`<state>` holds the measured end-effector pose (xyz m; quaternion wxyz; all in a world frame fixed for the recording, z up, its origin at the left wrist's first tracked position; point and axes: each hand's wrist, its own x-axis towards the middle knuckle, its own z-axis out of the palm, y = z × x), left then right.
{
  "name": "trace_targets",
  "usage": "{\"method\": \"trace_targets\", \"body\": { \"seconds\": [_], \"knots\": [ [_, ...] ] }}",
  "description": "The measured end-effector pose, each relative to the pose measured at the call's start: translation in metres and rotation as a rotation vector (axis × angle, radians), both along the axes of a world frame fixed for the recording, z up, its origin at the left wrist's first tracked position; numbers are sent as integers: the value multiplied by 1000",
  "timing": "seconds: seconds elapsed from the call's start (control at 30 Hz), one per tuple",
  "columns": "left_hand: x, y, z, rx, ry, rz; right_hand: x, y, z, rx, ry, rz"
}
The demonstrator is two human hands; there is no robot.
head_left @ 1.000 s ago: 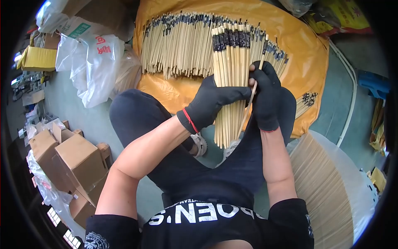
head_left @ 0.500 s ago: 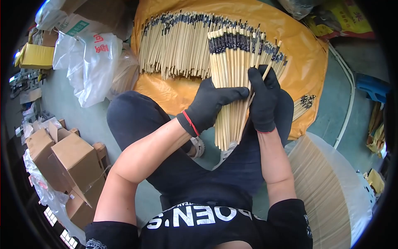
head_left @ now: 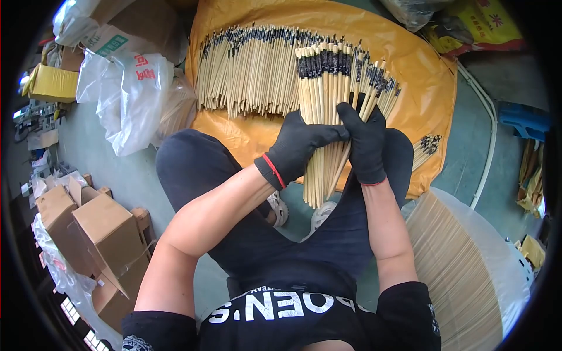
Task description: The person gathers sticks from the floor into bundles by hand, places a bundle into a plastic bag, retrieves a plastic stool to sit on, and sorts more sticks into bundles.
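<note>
A fanned bundle of wooden chopsticks [head_left: 325,88] with black patterned bands near their upper ends rises between my knees. My left hand [head_left: 301,143], in a black glove, is closed round its middle, thumb stretched across the front. At the bundle's right edge, my gloved right hand [head_left: 367,140] is closed round a few chopsticks, its thumb pressed against the front; some of its fingers are hidden behind. Just beyond lies a wide row of similar chopsticks [head_left: 249,73] on an orange sheet [head_left: 234,131]. A smaller group of chopsticks [head_left: 426,149] rests on the sheet's right side.
Clear plastic wrap surrounds a large stack of pale sticks [head_left: 451,263] by my right side. Cardboard boxes [head_left: 105,228] stand at the left, below a translucent plastic bag [head_left: 126,99]. At the right are a white cable [head_left: 489,146] and a blue plastic object [head_left: 523,121].
My right thumb has moved left onto the front of the bundle. The chopstick that slanted out to the right in that hand now sits closer to the others. My left hand keeps its grip.
</note>
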<state>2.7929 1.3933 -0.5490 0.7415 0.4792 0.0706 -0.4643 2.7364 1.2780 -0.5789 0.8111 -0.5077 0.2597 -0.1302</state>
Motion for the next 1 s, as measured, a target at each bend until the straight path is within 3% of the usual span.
{"method": "trace_targets", "body": {
  "seconds": [0.2,0.27,0.4,0.47,0.53,0.67,0.83,1.0],
  "knots": [
    [-4,1,0,8,14,-36,-2,-2,-5,-50,19,-142],
    [-5,1,-8,12,-27,-55,-3,-2,6,161,96,-148],
    [-5,-2,-7,-65,-78,-14,0,2,1,145,20,-152],
    [-4,0,-2,-37,-38,-18,-1,1,-6,93,8,-132],
    [-3,2,-2,1,40,-19,3,3,-8,-155,15,-116],
    [-4,2,-3,-17,54,13,-1,2,-1,125,-2,28],
    [-5,-2,-6,71,-14,-28,-5,2,-5,53,21,-139],
    [-8,-7,-2,35,46,19,-8,-8,-8,172,121,-87]
  ]
}}
